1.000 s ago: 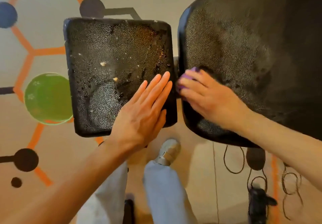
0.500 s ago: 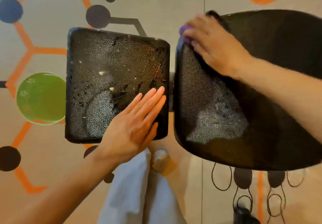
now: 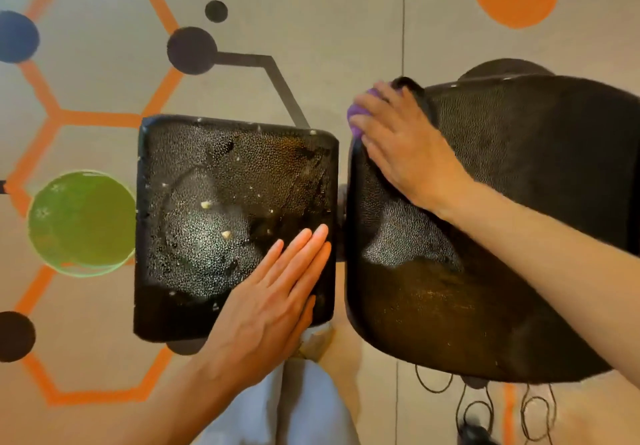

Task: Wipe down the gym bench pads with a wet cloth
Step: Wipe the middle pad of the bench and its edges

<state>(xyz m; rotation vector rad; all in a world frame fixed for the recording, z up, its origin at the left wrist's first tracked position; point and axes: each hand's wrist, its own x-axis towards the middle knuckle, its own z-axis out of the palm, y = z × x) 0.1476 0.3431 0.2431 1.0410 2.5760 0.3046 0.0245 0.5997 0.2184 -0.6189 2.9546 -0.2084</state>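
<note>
Bracing seat pad (image 3: 194, 181): left hand (image 3: 273, 292) flat, fingers straight, together. Right hand (image 3: 405, 147) presses cloth (image 3: 355, 122) on adjacent back pad (image 3: 519, 237), fingers curled.

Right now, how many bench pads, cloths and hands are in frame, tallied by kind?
Bench pads: 2, square pad, large pad
Purple cloth: 1
Hands: 2, left hand, right hand
Total: 5

no readable text, labels, brands or numbers anywhere in view.
</note>
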